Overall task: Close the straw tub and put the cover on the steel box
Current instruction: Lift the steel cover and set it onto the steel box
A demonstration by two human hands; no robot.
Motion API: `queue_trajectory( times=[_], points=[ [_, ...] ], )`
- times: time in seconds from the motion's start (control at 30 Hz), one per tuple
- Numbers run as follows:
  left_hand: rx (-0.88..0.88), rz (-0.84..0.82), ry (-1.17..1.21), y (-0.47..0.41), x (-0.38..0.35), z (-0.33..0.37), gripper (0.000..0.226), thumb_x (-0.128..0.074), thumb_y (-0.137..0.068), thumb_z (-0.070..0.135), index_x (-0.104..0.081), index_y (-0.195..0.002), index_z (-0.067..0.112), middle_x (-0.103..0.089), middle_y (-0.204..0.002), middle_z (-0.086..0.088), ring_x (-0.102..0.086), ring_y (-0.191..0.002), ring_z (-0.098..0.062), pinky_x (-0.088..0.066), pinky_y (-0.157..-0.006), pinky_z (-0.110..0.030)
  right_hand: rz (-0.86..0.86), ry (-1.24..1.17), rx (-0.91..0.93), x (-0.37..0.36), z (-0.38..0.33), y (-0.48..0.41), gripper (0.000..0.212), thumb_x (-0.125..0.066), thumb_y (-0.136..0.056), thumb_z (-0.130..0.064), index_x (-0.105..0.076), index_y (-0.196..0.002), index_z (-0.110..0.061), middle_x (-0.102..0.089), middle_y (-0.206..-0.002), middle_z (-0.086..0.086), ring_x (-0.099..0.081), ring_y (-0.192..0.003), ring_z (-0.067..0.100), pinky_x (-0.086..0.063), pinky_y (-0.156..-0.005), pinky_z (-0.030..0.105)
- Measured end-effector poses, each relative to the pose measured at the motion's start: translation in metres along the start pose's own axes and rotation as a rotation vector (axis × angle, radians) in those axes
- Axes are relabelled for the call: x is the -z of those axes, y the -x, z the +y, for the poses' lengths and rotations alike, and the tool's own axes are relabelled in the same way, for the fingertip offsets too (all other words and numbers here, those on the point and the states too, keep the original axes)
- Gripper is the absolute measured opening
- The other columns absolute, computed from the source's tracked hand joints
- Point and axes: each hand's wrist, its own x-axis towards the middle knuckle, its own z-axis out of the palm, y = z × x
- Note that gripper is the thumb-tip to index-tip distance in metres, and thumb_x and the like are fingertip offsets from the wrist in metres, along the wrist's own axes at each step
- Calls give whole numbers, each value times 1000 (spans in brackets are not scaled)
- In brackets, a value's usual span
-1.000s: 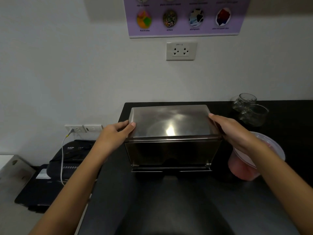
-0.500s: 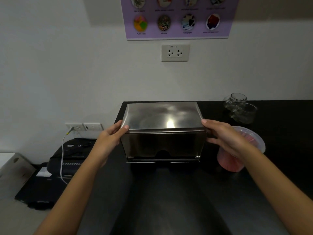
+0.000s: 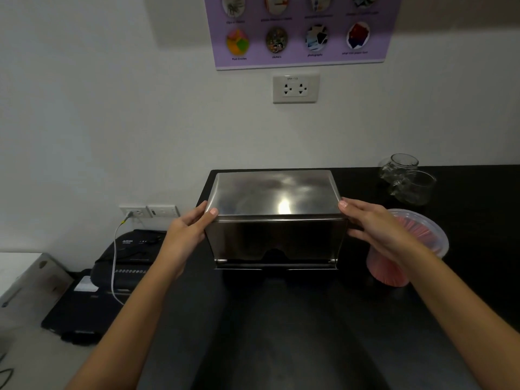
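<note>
From my head camera, looking down, the steel box (image 3: 277, 243) stands on the black counter (image 3: 281, 333), close to its back left corner and near the white wall (image 3: 112, 122). The cover (image 3: 274, 194) lies flat on top of the box, its front edge lining up with the top of the box's dark front face. My left hand (image 3: 187, 235) is at the box's left front corner, thumb tip pressed on the cover's corner and the other fingers curled around the side, so that hand is clamped on the cover's edge. My right hand (image 3: 377, 229) mirrors it at the right front corner, thumb on the cover's top edge and fingers wrapped down the box's right side, gripping there too. The straw tub (image 3: 408, 249) sits on the counter just beside the box on the right, partly hidden behind my right wrist; its clear lid is on top and pink straws show through. Farther back on the right stand two clear glass jars (image 3: 405, 178), touching each other. Down on the left, below the counter, a black machine (image 3: 123, 257) sits with a white cable (image 3: 114, 263) running up to a wall socket (image 3: 135, 211). Another socket (image 3: 295, 89) and a purple poster (image 3: 298, 29) are on the wall above.
</note>
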Motion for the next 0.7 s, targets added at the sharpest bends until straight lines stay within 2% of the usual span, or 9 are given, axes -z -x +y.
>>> queue_trajectory(
  times=[0.07,0.17,0.23,0.3,0.4,0.47,0.57,0.7],
  points=[
    [0,-9,-7,-1,2,-1,52,-65,-79,36,-54,-127,18,-64,-121,-2,-59,-107,-7,-44,-98,-33,1,0,-1,1,2,-1,50,-53,-87,-28,-41,-133,-11,-48,-134,9,-44,-119,19,-39,-91,34],
    [9,-34,9,-2,4,0,51,-65,-80,34,-54,-127,17,-64,-120,-1,-59,-109,-10,-43,-101,-36,14,-10,-6,2,5,-2,50,-55,-86,-29,-43,-132,-13,-49,-132,7,-43,-123,21,-40,-94,36],
    [22,-55,13,-3,7,0,51,-66,-79,33,-55,-126,17,-65,-118,0,-59,-110,-10,-44,-99,-34,25,-17,-9,2,5,-3,49,-57,-84,-29,-48,-129,-13,-54,-126,7,-49,-118,21,-44,-94,38],
    [33,-86,-12,-6,11,2,50,-68,-77,33,-57,-123,17,-65,-116,1,-59,-109,-9,-46,-93,-29,38,-28,-8,3,4,-6,46,-61,-81,-29,-54,-123,-13,-61,-117,6,-56,-108,18,-48,-84,36],
    [46,-107,-34,-17,14,7,44,-68,-76,34,-60,-115,15,-65,-113,-4,-62,-98,-10,-48,-76,-24,55,-26,-17,3,-3,-14,40,-59,-81,-36,-61,-113,-12,-66,-104,6,-61,-97,17,-47,-72,30],
    [61,-100,-39,-29,12,13,41,-65,-78,38,-60,-112,15,-64,-113,-8,-62,-95,-18,-48,-73,-27,60,-37,-30,0,-10,-25,42,-56,-81,-41,-62,-110,-11,-67,-99,5,-62,-91,18,-45,-68,29],
    [119,-126,-112,-51,2,22,46,-61,-78,48,-61,-112,17,-65,-110,-8,-61,-98,-26,-48,-80,-33,79,-18,-66,-8,-20,-46,49,-56,-80,-47,-61,-111,-10,-66,-103,10,-61,-94,23,-46,-75,33],
    [216,-186,-43,-76,-9,29,44,-58,-75,56,-70,-91,16,-71,-77,-2,-65,-70,-17,-51,-64,-26,113,-8,-123,-8,-24,-63,54,-61,-74,-50,-61,-109,-9,-64,-108,16,-59,-100,31,-46,-93,42]
  ],
)
